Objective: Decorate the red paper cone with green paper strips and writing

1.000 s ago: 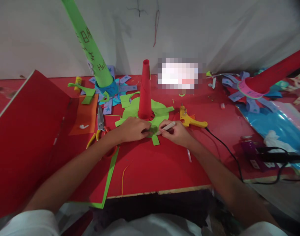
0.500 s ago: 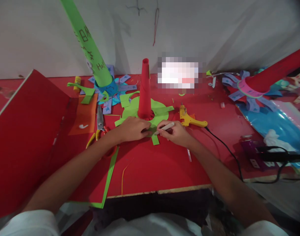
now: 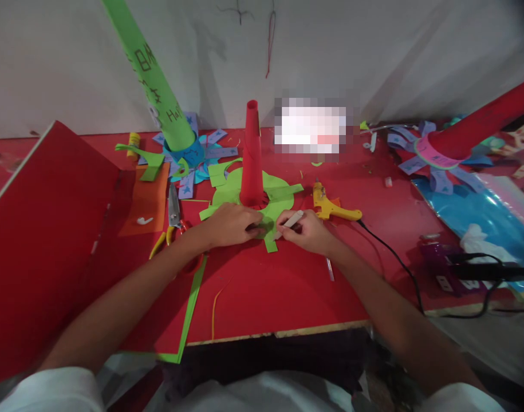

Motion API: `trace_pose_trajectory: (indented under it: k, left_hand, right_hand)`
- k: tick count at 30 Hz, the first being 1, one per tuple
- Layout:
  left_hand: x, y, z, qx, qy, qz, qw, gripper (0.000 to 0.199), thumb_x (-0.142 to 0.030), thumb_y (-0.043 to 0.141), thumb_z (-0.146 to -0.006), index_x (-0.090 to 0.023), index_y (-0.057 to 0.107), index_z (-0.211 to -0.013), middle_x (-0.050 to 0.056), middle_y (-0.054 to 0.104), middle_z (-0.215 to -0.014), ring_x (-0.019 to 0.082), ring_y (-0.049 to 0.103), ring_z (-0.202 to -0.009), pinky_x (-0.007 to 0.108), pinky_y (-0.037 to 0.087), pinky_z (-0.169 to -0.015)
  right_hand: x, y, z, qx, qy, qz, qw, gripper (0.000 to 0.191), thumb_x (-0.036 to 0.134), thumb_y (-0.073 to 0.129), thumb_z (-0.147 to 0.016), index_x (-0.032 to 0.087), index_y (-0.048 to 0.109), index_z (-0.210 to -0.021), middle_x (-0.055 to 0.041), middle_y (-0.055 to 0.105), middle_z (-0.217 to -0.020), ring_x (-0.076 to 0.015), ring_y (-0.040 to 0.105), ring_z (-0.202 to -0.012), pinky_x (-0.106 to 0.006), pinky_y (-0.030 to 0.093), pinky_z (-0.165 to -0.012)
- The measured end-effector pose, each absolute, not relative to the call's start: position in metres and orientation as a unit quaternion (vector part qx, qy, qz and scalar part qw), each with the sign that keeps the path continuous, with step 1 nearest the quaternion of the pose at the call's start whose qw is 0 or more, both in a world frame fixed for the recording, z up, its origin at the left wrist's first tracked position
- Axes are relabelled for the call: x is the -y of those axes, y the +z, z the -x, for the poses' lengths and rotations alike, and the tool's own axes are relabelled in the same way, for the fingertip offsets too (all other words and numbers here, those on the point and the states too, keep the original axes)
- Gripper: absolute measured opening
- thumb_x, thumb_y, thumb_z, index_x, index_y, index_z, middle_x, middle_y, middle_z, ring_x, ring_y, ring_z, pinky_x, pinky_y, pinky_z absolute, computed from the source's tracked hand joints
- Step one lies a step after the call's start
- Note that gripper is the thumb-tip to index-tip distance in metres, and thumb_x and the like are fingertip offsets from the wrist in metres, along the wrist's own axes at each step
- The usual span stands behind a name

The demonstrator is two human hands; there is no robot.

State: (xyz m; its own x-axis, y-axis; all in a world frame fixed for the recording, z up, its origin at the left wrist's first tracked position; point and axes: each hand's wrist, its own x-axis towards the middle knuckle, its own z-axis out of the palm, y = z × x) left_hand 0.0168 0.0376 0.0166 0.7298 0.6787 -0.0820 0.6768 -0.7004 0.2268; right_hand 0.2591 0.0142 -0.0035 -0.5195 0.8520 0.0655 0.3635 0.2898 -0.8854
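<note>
At the table's middle a green flower-shaped paper piece point(image 3: 281, 197) with strips sticking out lies flat around the foot of an upright red paper tube point(image 3: 252, 154). My left hand point(image 3: 233, 225) presses on its near left part with curled fingers, tips down on the green paper. My right hand point(image 3: 308, 232) grips a whitish pen point(image 3: 294, 218) that slants down toward the green strip point(image 3: 271, 243) at the near side. Its tip is partly hidden by my fingers. A yellow glue gun point(image 3: 330, 207) lies just beyond my right hand.
Scissors point(image 3: 174, 206) and an orange sheet point(image 3: 148, 200) lie left, beside a raised red board point(image 3: 51, 229). A tall green tube point(image 3: 158, 86) stands behind; another red tube point(image 3: 493, 123) leans at right. The glue gun's black cord point(image 3: 399, 266) runs right past a purple box point(image 3: 437, 263).
My right hand has shifted very slightly, and the pen now slants a little more steeply. My left hand stays at the same place on the green paper. The view has moved a touch.
</note>
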Motion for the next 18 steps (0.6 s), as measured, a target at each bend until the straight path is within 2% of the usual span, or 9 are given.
trace_pose_trajectory:
  k: [3, 8, 18]
  left_hand:
    - [-0.0374, 0.0169, -0.0172, -0.369, -0.003, -0.922, 0.116, 0.026, -0.042, 0.056, -0.098, -0.022, 0.063, -0.084, 0.003, 0.074, -0.085, 0.019, 0.064, -0.072, 0.032, 0.018, -0.058]
    - [-0.0378, 0.0168, -0.0174, -0.374, -0.012, -0.92, 0.114, 0.021, -0.038, 0.055, -0.098, -0.022, 0.064, -0.087, 0.003, 0.076, -0.088, 0.019, 0.067, -0.075, 0.032, 0.019, -0.058]
    - [-0.038, 0.0158, -0.0165, -0.375, -0.025, -0.921, 0.101, 0.023, -0.04, 0.054, -0.099, -0.022, 0.063, -0.087, 0.003, 0.076, -0.088, 0.019, 0.067, -0.076, 0.032, 0.018, -0.058]
  right_hand:
    - [-0.0134, -0.0041, -0.259, 0.745, 0.453, 0.399, 0.283, 0.017, 0.033, 0.061, -0.091, 0.019, 0.067, -0.084, -0.0002, 0.067, -0.069, -0.0108, 0.052, -0.056, -0.024, 0.038, -0.052]
    - [-0.0124, -0.0059, -0.2589, 0.727, 0.489, 0.389, 0.285, 0.024, 0.041, 0.062, -0.095, 0.018, 0.07, -0.096, -0.0031, 0.072, -0.078, -0.014, 0.062, -0.066, -0.025, 0.045, -0.058]
    - [-0.0119, -0.0046, -0.2579, 0.727, 0.49, 0.385, 0.289, 0.025, 0.04, 0.062, -0.095, 0.017, 0.07, -0.095, -0.0038, 0.072, -0.08, -0.0138, 0.063, -0.068, -0.024, 0.047, -0.059]
